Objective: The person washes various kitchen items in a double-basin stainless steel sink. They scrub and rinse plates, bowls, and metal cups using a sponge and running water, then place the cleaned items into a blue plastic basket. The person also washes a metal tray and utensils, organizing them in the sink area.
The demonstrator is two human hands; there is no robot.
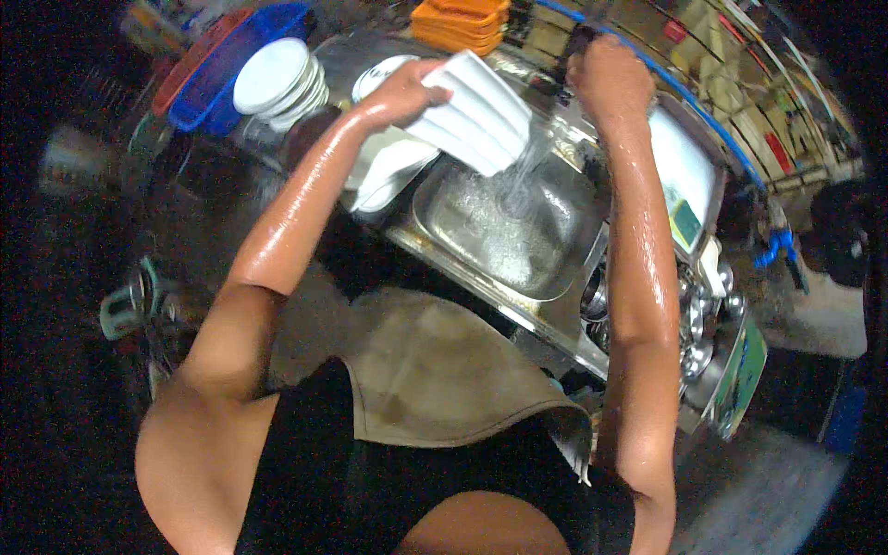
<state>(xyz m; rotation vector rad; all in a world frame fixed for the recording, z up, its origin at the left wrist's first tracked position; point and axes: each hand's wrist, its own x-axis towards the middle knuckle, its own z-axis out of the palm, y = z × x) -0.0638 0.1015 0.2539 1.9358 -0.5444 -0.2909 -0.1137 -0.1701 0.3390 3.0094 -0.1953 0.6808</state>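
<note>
My left hand [406,90] grips a white ribbed dish [475,114] by its edge, thumb on the upper face. The dish tilts over a stainless steel sink basin [479,229], and water [517,170] streams down beside its lower edge into the basin. My right hand [612,80] is bent into a fist beyond the basin, next to a dark fixture. Its fingers are hidden from view, so I cannot see what they hold. Both forearms look wet.
White plates [277,80] stand stacked on the left, beside a blue plastic basin [236,69]. Orange baskets [461,24] are nested at the back. More white dishes [392,173] lie left of the sink. On the right are a white tray [683,163] and steel utensils [697,333].
</note>
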